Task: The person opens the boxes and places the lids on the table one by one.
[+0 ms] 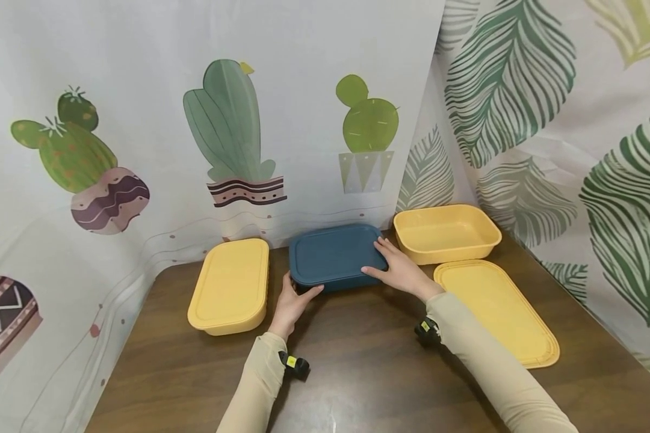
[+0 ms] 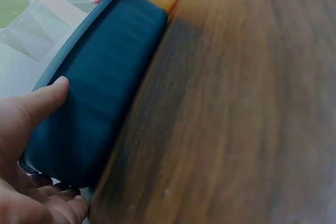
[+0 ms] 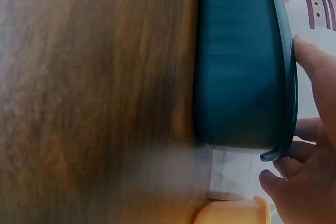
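A dark blue lidded food container (image 1: 336, 255) sits on the wooden table close to the back wall, its lid on top. My left hand (image 1: 292, 305) grips its left end. In the left wrist view the thumb (image 2: 50, 98) lies against the long front side below the rim, and the other fingers bend round the end. At the opposite end is my right hand (image 1: 403, 270), its thumb on the lid near the front right corner and its fingers curled at the lid's right edge. The right wrist view shows those fingertips (image 3: 289, 166) at the rim of the blue container (image 3: 239, 66).
To the left stands a yellow container (image 1: 230, 285) with its lid on. An uncovered yellow container (image 1: 446, 249) stands at the back right, and a loose yellow lid (image 1: 501, 313) lies in front of it, partly behind the right sleeve. Printed cloth (image 1: 309, 120) hangs behind the table (image 1: 357, 361).
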Motion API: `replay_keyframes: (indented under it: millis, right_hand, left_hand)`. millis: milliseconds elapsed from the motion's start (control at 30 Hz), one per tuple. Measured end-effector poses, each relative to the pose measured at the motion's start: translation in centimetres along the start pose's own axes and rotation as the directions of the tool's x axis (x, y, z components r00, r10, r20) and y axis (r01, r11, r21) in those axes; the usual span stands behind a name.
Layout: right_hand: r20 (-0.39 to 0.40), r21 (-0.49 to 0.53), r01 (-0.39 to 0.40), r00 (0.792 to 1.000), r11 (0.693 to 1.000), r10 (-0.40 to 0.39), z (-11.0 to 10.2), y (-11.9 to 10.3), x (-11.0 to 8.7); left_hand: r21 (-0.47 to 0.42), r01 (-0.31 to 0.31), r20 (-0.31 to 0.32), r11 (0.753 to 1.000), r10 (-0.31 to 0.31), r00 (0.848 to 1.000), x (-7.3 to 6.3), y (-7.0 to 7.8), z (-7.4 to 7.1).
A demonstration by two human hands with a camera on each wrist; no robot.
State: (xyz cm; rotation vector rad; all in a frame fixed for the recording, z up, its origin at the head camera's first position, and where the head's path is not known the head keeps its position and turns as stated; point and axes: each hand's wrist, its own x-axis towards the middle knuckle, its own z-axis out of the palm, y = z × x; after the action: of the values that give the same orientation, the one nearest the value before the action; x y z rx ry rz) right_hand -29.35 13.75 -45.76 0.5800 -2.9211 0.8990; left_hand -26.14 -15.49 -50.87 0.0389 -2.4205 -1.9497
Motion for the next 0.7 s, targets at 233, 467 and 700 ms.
replay_keyframes:
  millis: [233, 467, 700]
  right_hand:
    - [0.001, 0.004, 0.010, 1.000, 1.000, -0.010, 0.32, 0.28, -0.25]
    - [-0.025, -0.009, 0.060, 0.998, 0.998, -0.060, 0.50, 0.71, -0.43]
    - [-0.022, -0.039, 0.070, 0.997, 0.997, -0.071, -0.13, 0.98, -0.11]
  left_hand:
    - [0.016, 0.011, 0.002, 1.000, -0.011, 1.000, -0.17, -0.10, 0.04]
    - [0.047, 0.025, 0.004, 0.999, -0.026, 1.000, -0.14, -0.17, -0.02]
    - [0.040, 0.018, 0.003, 0.999, -0.018, 1.000, -0.09, 0.20, 0.02]
